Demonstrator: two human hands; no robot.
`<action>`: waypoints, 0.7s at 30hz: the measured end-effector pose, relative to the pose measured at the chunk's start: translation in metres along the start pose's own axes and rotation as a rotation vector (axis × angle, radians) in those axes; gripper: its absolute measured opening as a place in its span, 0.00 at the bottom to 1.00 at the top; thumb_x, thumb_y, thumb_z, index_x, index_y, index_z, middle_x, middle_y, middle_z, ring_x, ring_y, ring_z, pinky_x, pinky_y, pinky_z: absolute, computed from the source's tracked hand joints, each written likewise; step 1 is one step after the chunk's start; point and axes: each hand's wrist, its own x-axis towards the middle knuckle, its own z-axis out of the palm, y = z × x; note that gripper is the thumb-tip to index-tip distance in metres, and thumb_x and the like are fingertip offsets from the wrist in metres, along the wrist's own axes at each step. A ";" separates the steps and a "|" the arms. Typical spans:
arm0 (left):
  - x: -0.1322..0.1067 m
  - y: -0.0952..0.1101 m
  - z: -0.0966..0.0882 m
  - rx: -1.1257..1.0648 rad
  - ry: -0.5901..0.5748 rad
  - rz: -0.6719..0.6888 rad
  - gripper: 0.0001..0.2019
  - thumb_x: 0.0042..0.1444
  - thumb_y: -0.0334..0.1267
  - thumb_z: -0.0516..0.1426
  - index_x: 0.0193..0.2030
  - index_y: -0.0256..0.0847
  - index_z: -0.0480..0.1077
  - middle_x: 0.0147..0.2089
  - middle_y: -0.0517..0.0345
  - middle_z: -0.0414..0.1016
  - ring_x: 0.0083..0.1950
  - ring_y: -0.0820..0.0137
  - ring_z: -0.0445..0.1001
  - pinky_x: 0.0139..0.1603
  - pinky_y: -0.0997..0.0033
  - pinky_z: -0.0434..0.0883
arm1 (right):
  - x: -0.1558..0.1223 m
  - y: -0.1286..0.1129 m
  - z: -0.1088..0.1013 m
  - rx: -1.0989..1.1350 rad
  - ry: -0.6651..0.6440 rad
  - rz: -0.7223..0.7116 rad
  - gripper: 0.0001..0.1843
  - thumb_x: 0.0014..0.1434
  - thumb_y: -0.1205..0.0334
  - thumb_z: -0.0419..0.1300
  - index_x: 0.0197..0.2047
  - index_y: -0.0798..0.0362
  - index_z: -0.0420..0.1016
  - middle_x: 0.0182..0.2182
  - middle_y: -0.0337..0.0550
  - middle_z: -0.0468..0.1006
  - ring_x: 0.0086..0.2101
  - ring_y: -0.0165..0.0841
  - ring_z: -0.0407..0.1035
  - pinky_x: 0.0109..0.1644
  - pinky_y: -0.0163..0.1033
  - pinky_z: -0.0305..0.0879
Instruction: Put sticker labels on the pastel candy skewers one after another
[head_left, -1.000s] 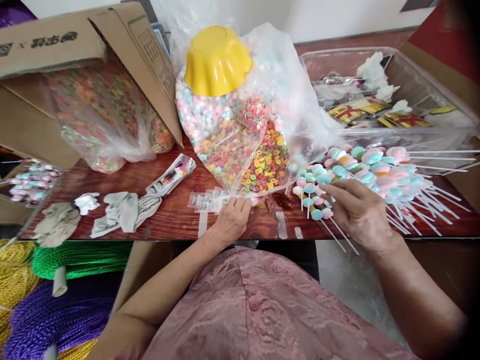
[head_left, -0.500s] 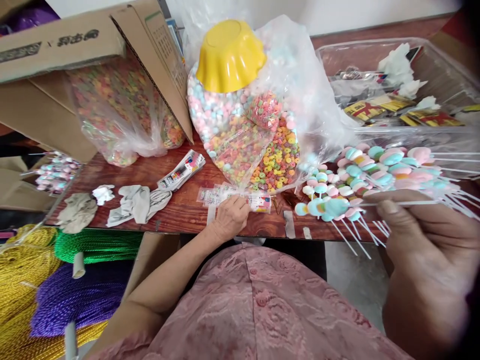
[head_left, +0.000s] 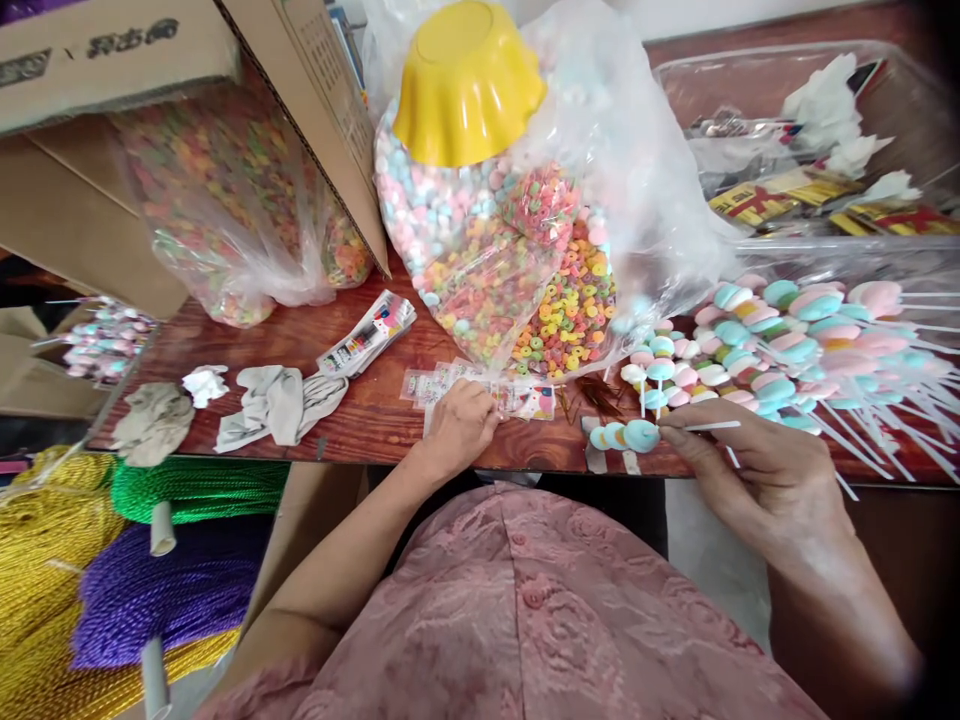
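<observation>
Nearside of yellow bowl [head_left: 469, 90], L hand [head_left: 461, 425] curls on wrappers [head_left: 536, 400], grip unclear. R hand [head_left: 757, 465] pinches candy skewer [head_left: 641, 436] by stick [head_left: 716, 427], prob. avoiding squashing.

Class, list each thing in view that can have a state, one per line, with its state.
Candy stick, held in the right hand
Other candy sticks, piled
Wrappers, overlapping, left hand on them
Bowl, upside down on a bag
Box, open
Tub, open
Grey cloth, crumpled
Tissue, crumpled
</observation>
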 end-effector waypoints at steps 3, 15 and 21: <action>-0.004 0.010 -0.003 0.088 -0.029 0.046 0.11 0.66 0.37 0.52 0.42 0.39 0.76 0.36 0.50 0.74 0.42 0.62 0.68 0.41 0.64 0.67 | -0.002 0.001 0.000 -0.020 -0.005 0.025 0.06 0.62 0.69 0.60 0.40 0.48 0.74 0.33 0.40 0.80 0.31 0.31 0.75 0.34 0.36 0.69; -0.002 0.029 0.008 0.164 0.055 0.065 0.11 0.65 0.33 0.50 0.43 0.40 0.74 0.46 0.47 0.76 0.46 0.59 0.68 0.43 0.58 0.61 | -0.009 0.000 0.002 -0.030 0.013 0.049 0.09 0.60 0.72 0.61 0.41 0.47 0.74 0.32 0.39 0.80 0.29 0.30 0.75 0.32 0.36 0.70; -0.001 0.029 0.010 0.175 0.037 0.067 0.08 0.62 0.30 0.52 0.40 0.37 0.73 0.44 0.47 0.76 0.47 0.59 0.69 0.52 0.54 0.62 | -0.021 0.001 0.003 0.037 0.048 0.120 0.09 0.58 0.68 0.64 0.42 0.45 0.78 0.33 0.38 0.81 0.30 0.32 0.76 0.35 0.37 0.73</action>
